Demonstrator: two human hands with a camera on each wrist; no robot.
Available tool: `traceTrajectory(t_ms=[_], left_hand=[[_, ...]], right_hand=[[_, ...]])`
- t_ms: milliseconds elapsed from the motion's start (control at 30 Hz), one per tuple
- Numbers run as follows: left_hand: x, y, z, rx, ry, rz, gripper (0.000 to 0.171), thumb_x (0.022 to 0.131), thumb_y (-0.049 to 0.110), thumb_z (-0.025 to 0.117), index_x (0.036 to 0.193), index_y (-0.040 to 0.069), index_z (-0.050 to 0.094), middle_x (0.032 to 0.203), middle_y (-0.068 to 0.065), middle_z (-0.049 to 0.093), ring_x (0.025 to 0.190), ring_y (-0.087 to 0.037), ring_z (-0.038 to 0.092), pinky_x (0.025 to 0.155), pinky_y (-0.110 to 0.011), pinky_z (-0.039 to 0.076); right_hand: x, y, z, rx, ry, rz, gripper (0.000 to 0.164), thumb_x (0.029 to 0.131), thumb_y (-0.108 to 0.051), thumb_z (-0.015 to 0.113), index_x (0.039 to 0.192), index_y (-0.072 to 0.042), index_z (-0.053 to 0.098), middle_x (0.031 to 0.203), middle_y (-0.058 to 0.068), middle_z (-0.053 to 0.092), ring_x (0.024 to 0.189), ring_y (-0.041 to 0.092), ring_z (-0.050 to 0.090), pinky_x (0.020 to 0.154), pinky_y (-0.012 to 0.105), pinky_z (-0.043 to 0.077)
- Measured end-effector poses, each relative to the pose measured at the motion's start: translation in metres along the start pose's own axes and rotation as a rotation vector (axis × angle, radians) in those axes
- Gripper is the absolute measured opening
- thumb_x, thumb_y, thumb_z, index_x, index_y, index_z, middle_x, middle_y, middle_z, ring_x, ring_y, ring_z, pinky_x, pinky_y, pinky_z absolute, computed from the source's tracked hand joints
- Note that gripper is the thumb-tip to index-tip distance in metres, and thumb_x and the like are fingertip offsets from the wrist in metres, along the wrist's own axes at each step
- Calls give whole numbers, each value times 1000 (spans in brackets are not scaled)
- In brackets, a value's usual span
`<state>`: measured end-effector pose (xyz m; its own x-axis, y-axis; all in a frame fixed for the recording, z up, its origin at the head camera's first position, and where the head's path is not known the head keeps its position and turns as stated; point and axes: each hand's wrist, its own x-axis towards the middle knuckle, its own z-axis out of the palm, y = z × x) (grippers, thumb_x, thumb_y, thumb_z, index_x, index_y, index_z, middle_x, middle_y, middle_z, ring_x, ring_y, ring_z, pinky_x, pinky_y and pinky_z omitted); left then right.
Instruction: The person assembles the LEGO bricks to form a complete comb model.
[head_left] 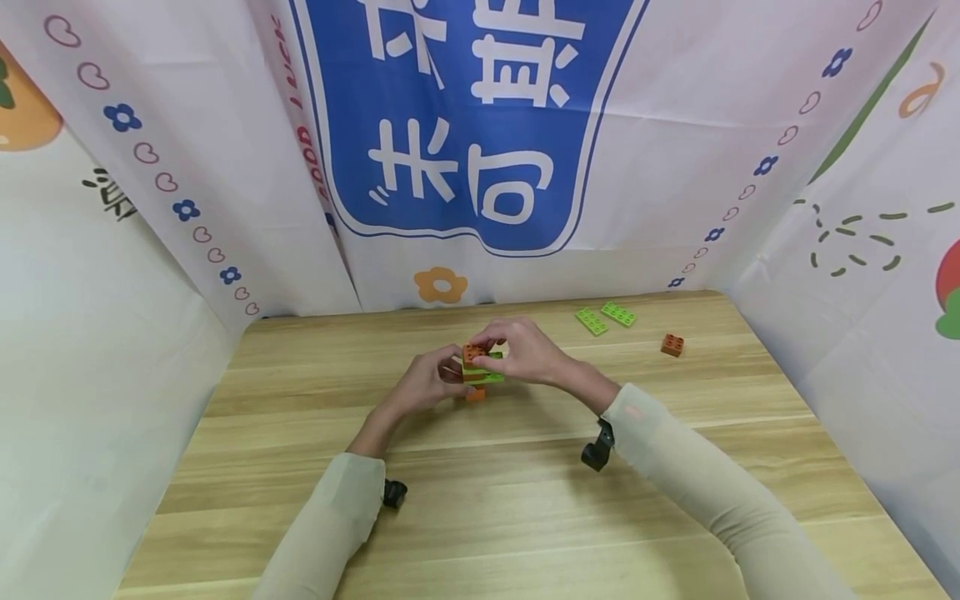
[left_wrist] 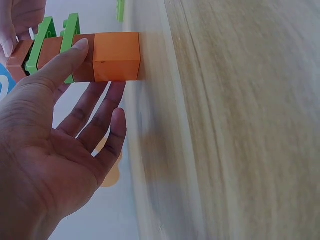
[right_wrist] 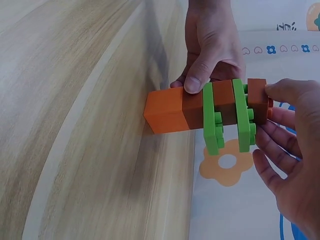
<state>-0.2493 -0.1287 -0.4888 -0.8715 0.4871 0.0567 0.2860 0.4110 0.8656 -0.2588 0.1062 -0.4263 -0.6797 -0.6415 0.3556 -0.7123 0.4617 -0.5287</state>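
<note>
The right hand [head_left: 528, 354] pinches the top brown brick [right_wrist: 257, 95] between thumb and fingers; the left hand [head_left: 429, 385], at 8 o'clock of the brick tower [right_wrist: 224, 103], grips its lower brown brick [right_wrist: 192, 112], just above the orange base block [right_wrist: 167, 110]. Whether that base touches the surface [head_left: 480, 508], I cannot tell. Studs show between the top brick and the upper green plate [right_wrist: 241, 117], so the step seems to be seating that brick; the next move calls for a square press while the left hand braces. Farther out lie two loose green plates [head_left: 618, 314] at 2 o'clock and a spare brown brick [head_left: 672, 345] at 3.
</note>
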Motion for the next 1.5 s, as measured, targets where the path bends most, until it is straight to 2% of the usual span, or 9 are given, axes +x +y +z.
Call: traceTrajectory(t_ms=[200,633,933,1300,1500], left_hand=[[1,0,1,13,-9,-4,32,89,12,87,115,12,68,115,-11,76,104,-27,74,92,-45,62],[0,2,2,-8,-6,-26,34,90,12,87,119,11,69,120,-12,75,107,-30,74,94,-46,61],[0,0,0,-9,-7,4,32,90,13,87,117,9,69,123,-15,75,109,-33,74,94,-47,61],[-2,-1,-4,-26,-20,-11,30,93,17,84,119,10,69,126,-13,73,111,-31,74,94,-43,62],[-3,1,-4,-33,-24,11,32,95,18,83,122,8,69,127,-16,73,111,-33,74,94,-44,62]], right_hand=[[1,1,0,-2,-15,17,26,92,-25,86,112,-9,82,103,2,80,92,11,72,77,26,58],[3,-1,-7,-8,-74,31,24,94,-24,84,112,-9,82,105,2,79,95,15,73,82,29,59],[7,-8,-8,-68,-111,11,23,95,-23,83,112,-7,82,103,3,79,91,14,72,81,30,59],[8,-9,-4,-96,-109,11,24,96,-24,82,114,-7,82,102,3,78,88,12,69,75,24,55],[7,-7,-4,-70,-108,22,25,96,-24,81,115,-7,81,103,3,78,90,16,70,79,32,58]])
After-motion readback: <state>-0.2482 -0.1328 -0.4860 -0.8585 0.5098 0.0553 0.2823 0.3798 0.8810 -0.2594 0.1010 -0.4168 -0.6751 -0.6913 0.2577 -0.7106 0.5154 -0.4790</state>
